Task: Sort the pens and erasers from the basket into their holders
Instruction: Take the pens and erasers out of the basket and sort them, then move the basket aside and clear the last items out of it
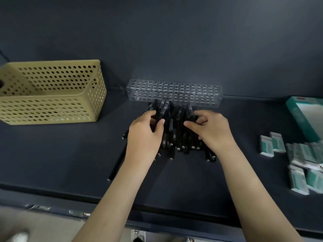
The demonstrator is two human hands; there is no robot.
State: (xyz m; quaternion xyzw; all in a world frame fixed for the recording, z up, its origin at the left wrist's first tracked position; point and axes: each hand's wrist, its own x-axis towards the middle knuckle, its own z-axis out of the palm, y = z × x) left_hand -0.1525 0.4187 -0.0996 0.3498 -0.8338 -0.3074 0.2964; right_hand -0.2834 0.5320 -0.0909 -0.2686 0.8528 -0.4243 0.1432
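Evidently the basket (pixel 52 109) looks emptied, yet the holder (pixel 174 91) stands bare while left hand (pixel 145 135) and right hand (pixel 213 131) clutch heaped pens (pixel 176 126).

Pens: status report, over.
Left grip holds a bunch of pens, right grip curled into them. Clear holder behind them empty. Erasers loose at right, nothing blocking.

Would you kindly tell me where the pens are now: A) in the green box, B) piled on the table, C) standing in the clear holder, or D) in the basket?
B: the pens lie heaped on the table before the holder, under the left hand and right hand.
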